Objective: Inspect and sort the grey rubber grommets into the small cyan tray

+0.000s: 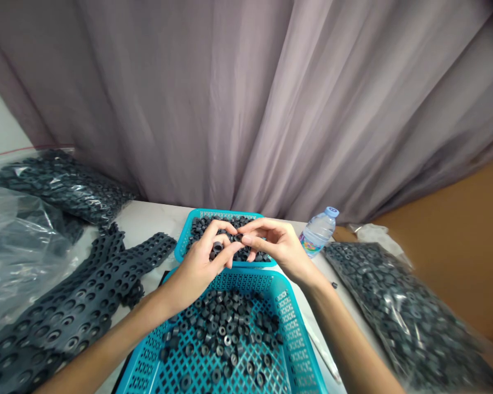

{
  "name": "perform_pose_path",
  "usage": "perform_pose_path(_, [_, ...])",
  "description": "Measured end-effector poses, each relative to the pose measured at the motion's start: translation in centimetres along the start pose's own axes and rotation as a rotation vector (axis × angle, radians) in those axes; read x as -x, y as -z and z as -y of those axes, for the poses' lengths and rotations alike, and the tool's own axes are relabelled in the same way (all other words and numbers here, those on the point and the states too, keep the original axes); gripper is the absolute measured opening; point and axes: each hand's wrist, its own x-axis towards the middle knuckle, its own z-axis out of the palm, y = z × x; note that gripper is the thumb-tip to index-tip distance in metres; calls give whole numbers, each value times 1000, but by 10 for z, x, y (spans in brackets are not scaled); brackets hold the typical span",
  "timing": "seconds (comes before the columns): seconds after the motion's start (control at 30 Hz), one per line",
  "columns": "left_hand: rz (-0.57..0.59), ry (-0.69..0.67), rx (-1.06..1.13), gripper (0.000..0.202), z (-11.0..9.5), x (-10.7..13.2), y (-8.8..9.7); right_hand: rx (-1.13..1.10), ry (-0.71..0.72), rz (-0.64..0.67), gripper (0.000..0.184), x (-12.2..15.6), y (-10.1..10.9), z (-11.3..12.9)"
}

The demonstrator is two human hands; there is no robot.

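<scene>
My left hand [203, 260] and my right hand [277, 243] meet fingertip to fingertip above the far turquoise basket [182, 241]. Between their thumbs and fingers is a small black rubber ring [239, 237], partly covered by the fingertips. A second black ring [217, 247] sits in the curled fingers of my left hand. Many small black rings lie in the far basket, partly hidden behind my hands. Closer to me stands a larger turquoise basket [298, 312], with loose black ring pieces [230, 323] spread over its lattice bottom.
Black perforated rubber sheets [86, 295] lie on the left, beside clear plastic bags [16, 246] and a bag of black pieces [66, 180]. To the right are a water bottle [318, 232] and another filled bag [406, 306]. A grey curtain [230, 109] hangs behind the table.
</scene>
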Motion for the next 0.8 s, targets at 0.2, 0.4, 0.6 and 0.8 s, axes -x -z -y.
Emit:
perform_pose_path(0.2, [23, 8, 66, 24, 3, -3, 3, -18, -42, 27, 17, 1, 6, 6])
perform_pose_path(0.4, [-3, 27, 224, 27, 9, -9, 8, -46, -62, 92, 16, 2, 9, 8])
perform_pose_path(0.6, [-19, 102, 302, 31, 12, -12, 11, 30, -189, 204, 27, 6, 15, 9])
perform_pose_path(0.8, [10, 223, 379, 38, 19, -13, 5, 467, -394, 203, 48, 12, 11, -1])
